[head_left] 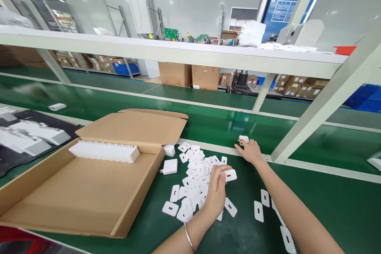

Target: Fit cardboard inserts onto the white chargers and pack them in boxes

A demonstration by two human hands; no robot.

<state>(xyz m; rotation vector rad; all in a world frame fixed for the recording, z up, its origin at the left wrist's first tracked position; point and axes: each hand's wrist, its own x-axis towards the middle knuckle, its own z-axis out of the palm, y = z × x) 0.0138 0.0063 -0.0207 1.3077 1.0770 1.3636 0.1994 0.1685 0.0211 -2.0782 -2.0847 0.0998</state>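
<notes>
My left hand is closed round a white charger with a red USB port facing right. It is just over a loose pile of thin white plates with rectangular slots. At the near edge of the green belt, my right hand has its thumb and fingers round another white charger, partly hidden by them. Several more slotted plates lie beneath and beside my right forearm. Left of the pile, a white charger with prongs rests on the green table.
An open cardboard box stands on the left, with a row of white pieces along its back. Further left, white parts lie on a black mat. A pale frame post slants up at right, supporting a shelf.
</notes>
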